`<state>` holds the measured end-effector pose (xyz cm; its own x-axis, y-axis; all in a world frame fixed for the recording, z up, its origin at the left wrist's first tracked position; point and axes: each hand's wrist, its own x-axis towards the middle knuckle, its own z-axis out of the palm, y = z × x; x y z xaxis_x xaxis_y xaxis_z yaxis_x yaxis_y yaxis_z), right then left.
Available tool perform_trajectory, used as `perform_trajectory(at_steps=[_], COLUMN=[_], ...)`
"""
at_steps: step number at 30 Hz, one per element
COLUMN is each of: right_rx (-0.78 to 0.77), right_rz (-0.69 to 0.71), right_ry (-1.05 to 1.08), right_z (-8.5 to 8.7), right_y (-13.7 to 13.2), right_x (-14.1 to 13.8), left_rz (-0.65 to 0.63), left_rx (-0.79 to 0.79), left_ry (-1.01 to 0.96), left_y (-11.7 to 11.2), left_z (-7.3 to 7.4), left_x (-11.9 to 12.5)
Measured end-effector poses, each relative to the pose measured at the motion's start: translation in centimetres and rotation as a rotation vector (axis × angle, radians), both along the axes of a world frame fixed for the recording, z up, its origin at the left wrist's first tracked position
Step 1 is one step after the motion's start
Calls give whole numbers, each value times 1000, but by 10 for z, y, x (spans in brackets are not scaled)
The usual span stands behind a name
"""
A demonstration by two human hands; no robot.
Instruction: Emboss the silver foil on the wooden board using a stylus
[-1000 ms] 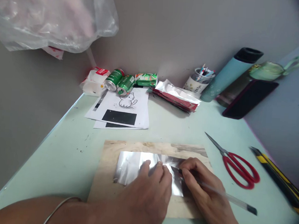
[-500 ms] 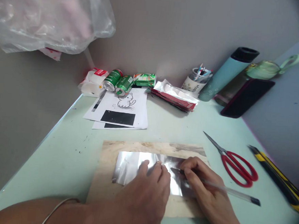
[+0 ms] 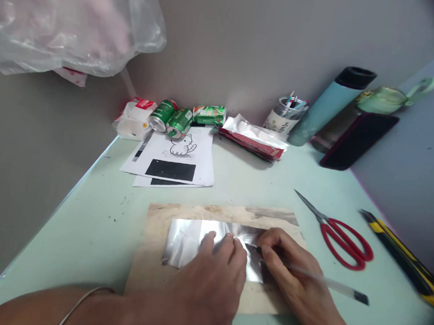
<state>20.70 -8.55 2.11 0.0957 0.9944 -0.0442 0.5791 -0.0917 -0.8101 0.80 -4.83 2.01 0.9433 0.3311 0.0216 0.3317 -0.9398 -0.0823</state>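
Note:
A shiny, creased metal sheet (image 3: 185,239) lies flat on a wooden board (image 3: 153,277). My left hand (image 3: 209,276) rests on the sheet with its fingers stretched out and apart, pressing it down. In a writing grip, my right hand (image 3: 288,261) is closed around a clear pen (image 3: 327,281) with a dark end cap. The pen's dark tip points left and meets the sheet close to my left fingertips, where any mark is too small to make out. My right hand covers the sheet's right end.
Red-handled scissors (image 3: 345,238) and a yellow-black utility knife (image 3: 400,254) lie at right. Behind are printed papers with a cat drawing (image 3: 183,147), green cans (image 3: 209,115), folded metal sheets (image 3: 253,140), a pen holder (image 3: 283,117), a bottle (image 3: 332,106) and a phone (image 3: 357,142).
My right hand and the pen have shifted slightly left along the sheet, and the pen's rear end has dipped toward me. My left hand stays in place.

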Motion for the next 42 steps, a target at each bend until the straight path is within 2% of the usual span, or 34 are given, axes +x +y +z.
perform_trajectory(at_steps=[29,42], right_rx=[20,-5], right_rz=[29,44], right_ry=[50,57], right_z=[-3,-2], right_y=[-1,-1], right_x=[4,3], left_rz=[36,29], left_rx=[-8,38], left_ry=[7,-71], left_y=[0,-4], left_z=[-6,-9], left_x=[1,-5])
